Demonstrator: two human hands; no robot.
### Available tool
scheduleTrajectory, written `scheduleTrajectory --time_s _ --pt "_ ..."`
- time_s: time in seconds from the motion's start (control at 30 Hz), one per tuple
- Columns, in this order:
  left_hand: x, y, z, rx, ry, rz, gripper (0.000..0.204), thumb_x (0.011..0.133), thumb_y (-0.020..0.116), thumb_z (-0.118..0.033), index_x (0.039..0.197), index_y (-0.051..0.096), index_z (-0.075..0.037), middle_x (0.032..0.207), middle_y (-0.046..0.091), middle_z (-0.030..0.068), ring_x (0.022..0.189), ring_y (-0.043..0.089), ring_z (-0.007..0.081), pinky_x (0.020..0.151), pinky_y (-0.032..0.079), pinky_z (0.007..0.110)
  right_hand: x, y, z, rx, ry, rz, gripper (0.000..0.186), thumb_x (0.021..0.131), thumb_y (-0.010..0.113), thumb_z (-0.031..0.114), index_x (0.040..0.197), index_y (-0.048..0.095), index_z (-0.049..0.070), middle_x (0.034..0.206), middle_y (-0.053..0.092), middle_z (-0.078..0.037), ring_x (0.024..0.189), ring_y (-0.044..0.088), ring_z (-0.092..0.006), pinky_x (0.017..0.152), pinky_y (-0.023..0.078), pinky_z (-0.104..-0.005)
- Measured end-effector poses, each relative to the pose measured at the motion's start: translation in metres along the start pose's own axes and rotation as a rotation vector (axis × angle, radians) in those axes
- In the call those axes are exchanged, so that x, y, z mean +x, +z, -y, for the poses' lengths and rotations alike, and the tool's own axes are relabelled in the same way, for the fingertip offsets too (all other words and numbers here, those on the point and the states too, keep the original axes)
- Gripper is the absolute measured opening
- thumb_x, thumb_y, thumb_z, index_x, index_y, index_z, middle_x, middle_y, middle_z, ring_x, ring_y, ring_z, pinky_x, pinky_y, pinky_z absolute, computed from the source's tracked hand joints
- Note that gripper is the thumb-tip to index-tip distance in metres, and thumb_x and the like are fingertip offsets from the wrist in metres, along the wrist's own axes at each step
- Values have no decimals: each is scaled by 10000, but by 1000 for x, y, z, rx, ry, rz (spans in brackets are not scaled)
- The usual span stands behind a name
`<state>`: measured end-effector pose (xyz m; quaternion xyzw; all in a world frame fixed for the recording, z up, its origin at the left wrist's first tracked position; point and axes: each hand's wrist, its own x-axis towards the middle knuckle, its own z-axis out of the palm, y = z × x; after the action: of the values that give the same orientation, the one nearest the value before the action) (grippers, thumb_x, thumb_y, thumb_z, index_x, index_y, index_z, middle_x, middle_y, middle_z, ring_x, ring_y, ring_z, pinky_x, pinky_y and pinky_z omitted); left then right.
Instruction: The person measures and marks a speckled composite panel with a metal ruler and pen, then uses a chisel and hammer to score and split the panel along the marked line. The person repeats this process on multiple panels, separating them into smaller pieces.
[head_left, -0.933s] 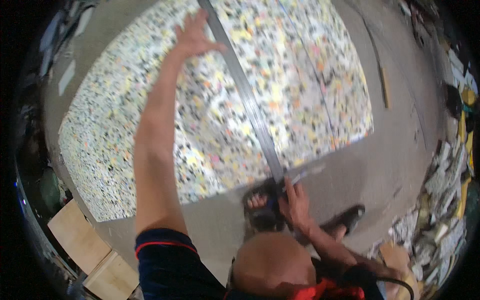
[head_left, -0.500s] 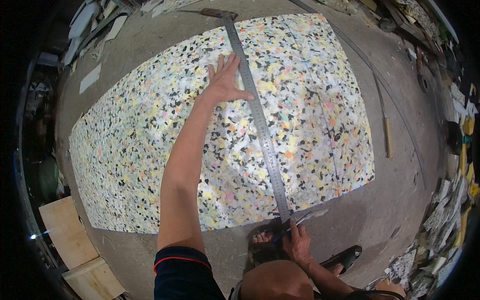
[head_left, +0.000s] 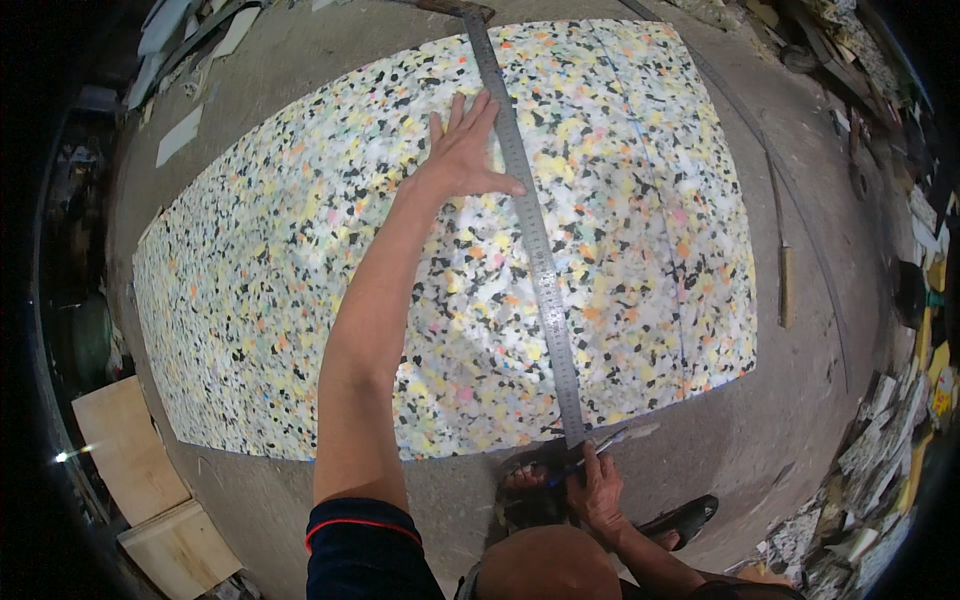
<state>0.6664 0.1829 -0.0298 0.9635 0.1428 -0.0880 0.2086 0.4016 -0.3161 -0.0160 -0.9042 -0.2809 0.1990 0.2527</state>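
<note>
A large speckled foam sheet (head_left: 290, 260) of many colours lies flat on the floor. Across it runs a long metal ruler (head_left: 545, 275), from the far edge to the near edge. My left hand (head_left: 465, 155) is spread on the foam, fingertips and thumb against the ruler's left side. At the ruler's near end, just off the foam's edge, my right hand (head_left: 597, 490) is closed on a slim pen-like tool (head_left: 609, 438); its exact kind is hard to make out. A thin blue line (head_left: 655, 190) is drawn on the foam, right of the ruler.
A wooden-handled tool (head_left: 786, 285) and a long thin dark strip (head_left: 805, 210) lie right of the foam. A hammer-like tool (head_left: 450, 8) touches the ruler's far end. Wooden boards (head_left: 130, 450) sit at the lower left. Foam scraps (head_left: 880, 440) pile up along the right.
The view has shifted slightly, so the foam and ruler appear a little further right at the far side. Both hands keep nearly the same places on the ruler.
</note>
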Motion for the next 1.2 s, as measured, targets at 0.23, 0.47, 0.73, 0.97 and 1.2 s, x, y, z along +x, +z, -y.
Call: scheduleTrajectory --time_s 0.23,0.47,0.73,0.97,1.2 --pt "0 -1 -2 37 -14 -6 1504 505 907 -696 1650 150 -82 1735 64 96 1597 -39 319 1279 -31 572 0 -3 1 -25 60 64 718 736 745 91 1419 534 21 956 600 -196 760 609 -391 626 497 -508" --pt "-2 -14 -11 109 -41 50 1476 510 903 -690 1645 179 -85 1734 90 81 1597 -13 325 1262 -14 636 43 -92 2 -12 -137 247 660 776 719 67 1409 537 24 966 648 -188 778 632 -382 646 535 -478" --pt "-4 1 6 6 47 -54 1487 507 874 -747 1639 184 -75 1731 102 84 1597 -12 323 1254 -55 648 369 -124 27 355 -317 -204 194 914 655 31 1080 696 -62 872 677 -169 758 660 -220 691 515 -337" --pt "-4 -4 2 -41 67 -59 1445 516 890 -697 1600 248 10 1719 140 135 1596 8 346 1236 -47 669 591 -61 112 675 -298 -408 292 947 707 160 1206 727 25 862 711 -44 726 602 -102 681 506 -271" --pt "-5 -3 7 -84 73 -85 1437 502 897 -690 1590 277 15 1713 162 133 1595 40 341 1238 -40 668 622 -53 125 558 -274 -389 307 948 696 197 1214 732 49 843 722 -101 687 651 -148 680 532 -305"
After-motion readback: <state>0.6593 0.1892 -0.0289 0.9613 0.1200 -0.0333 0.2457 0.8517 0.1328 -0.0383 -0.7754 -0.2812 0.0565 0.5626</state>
